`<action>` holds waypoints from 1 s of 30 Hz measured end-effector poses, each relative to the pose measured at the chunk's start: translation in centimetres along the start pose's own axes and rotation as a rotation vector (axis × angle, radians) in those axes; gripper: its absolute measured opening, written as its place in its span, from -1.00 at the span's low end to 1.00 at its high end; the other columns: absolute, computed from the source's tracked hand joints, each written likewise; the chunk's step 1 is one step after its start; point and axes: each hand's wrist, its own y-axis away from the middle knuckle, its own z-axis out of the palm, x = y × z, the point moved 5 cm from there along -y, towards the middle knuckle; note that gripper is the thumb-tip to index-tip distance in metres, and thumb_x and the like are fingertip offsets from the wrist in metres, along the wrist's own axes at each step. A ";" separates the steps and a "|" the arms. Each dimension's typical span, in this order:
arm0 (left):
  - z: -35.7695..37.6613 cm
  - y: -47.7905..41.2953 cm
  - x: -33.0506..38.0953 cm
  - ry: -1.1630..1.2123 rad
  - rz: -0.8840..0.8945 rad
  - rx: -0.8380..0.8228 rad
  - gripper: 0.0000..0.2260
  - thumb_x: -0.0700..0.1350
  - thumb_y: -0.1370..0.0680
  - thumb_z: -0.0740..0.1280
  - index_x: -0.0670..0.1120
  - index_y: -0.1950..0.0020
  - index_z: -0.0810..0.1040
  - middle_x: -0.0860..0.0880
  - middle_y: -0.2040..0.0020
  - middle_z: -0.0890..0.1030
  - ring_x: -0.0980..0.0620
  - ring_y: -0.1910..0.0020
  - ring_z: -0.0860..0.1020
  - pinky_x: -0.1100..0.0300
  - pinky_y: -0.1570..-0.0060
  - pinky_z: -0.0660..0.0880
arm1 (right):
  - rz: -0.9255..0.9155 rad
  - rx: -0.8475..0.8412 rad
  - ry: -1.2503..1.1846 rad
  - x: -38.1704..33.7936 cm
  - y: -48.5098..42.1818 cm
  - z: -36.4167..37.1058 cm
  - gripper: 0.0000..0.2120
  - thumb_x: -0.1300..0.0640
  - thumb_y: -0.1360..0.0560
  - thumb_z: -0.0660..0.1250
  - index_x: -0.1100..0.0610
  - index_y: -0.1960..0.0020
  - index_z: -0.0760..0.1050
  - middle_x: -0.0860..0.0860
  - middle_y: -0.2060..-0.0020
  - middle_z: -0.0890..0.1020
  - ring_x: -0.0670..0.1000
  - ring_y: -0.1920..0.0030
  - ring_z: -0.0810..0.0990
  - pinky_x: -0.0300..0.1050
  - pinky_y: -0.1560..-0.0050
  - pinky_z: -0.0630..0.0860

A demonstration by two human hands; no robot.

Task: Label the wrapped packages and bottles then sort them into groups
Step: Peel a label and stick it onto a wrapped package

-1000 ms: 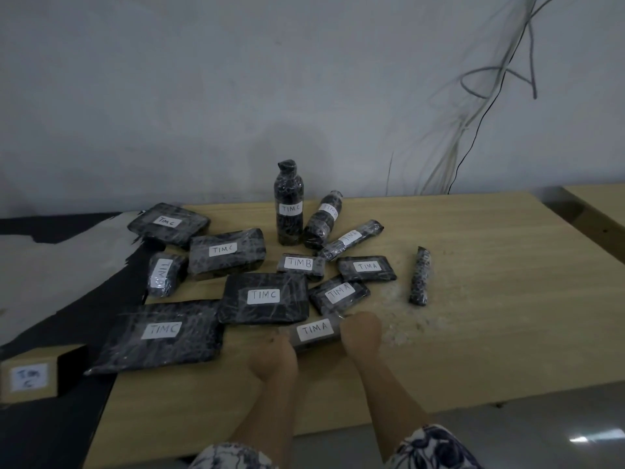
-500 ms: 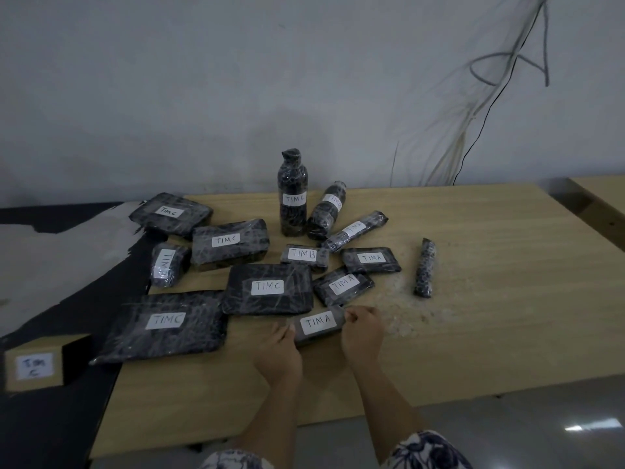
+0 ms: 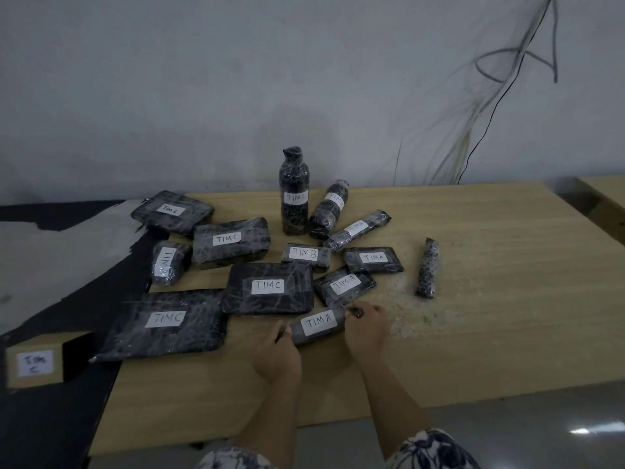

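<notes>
A small black wrapped package labelled TIMA (image 3: 318,324) lies near the front of the wooden table (image 3: 490,333). My left hand (image 3: 275,355) grips its left end and my right hand (image 3: 365,328) grips its right end. Behind it lie several more wrapped packages, among them two labelled TIMA (image 3: 345,286) (image 3: 373,259), one TIMB (image 3: 306,254) and a large TIMC (image 3: 269,287). A tall wrapped bottle labelled TIMC (image 3: 294,192) stands upright at the back. A second bottle (image 3: 329,208) leans beside it. An unlabelled wrapped stick (image 3: 427,267) lies apart to the right.
More TIMC packages (image 3: 162,324) (image 3: 231,242) (image 3: 172,211) spread to the left, one overhanging the table's left edge. A cardboard box labelled TIM C (image 3: 35,363) sits on the black surface at far left. Cables (image 3: 480,106) hang on the wall behind. Pale crumbs (image 3: 406,313) litter the tabletop.
Both hands moved forward from just short of the TIMA package and took hold of its two ends. The package has turned slightly.
</notes>
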 end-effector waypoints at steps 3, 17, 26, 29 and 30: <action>-0.1 -0.1 0.1 -0.001 -0.018 0.016 -0.80 -0.22 -0.53 0.34 -0.15 -0.13 0.63 -0.12 -0.13 0.63 -0.08 -0.10 0.56 0.18 -0.07 0.43 | 0.059 -0.009 -0.064 0.3 -0.3 0.1 -0.80 0.25 -0.48 0.31 0.17 -0.08 0.59 0.14 -0.12 0.46 0.16 -0.08 0.48 -0.08 -0.15 0.38; -0.2 -0.5 0.1 -0.053 0.076 -0.021 -0.74 -0.26 -0.54 0.31 -0.17 -0.22 0.58 -0.18 -0.16 0.61 -0.12 -0.11 0.55 0.24 0.05 0.37 | -0.982 -0.043 0.396 -5.1 5.1 4.9 -0.69 0.14 -0.30 0.10 0.08 0.26 0.63 -0.04 0.30 0.64 -0.04 0.11 0.36 -0.23 0.03 0.37; -0.4 -0.2 0.4 0.037 0.016 -0.018 -0.74 -0.33 -0.51 0.33 -0.22 -0.19 0.59 -0.18 -0.19 0.58 -0.10 -0.17 0.52 0.29 -0.02 0.36 | -0.966 -0.064 0.391 -3.1 3.7 4.4 -0.85 0.17 -0.35 0.27 0.11 0.25 0.62 -0.01 0.27 0.63 -0.03 0.15 0.53 -0.15 -0.11 0.40; -0.4 -0.3 0.2 0.058 0.006 -0.024 -0.75 -0.31 -0.51 0.34 -0.20 -0.18 0.60 -0.16 -0.18 0.59 -0.08 -0.17 0.52 0.28 -0.05 0.37 | -0.861 -0.074 0.390 -1.2 2.5 2.6 -0.79 0.20 -0.19 0.48 0.16 0.16 0.65 0.02 0.19 0.66 0.05 0.20 0.64 -0.17 0.19 0.58; -0.4 -0.3 0.1 0.064 0.003 -0.026 -0.75 -0.31 -0.51 0.34 -0.20 -0.18 0.60 -0.16 -0.18 0.59 -0.08 -0.17 0.53 0.28 -0.06 0.38 | -0.830 -0.073 0.381 -0.7 2.0 1.8 -0.73 0.23 -0.17 0.52 0.19 0.13 0.66 0.04 0.18 0.66 0.07 0.20 0.66 -0.14 0.23 0.59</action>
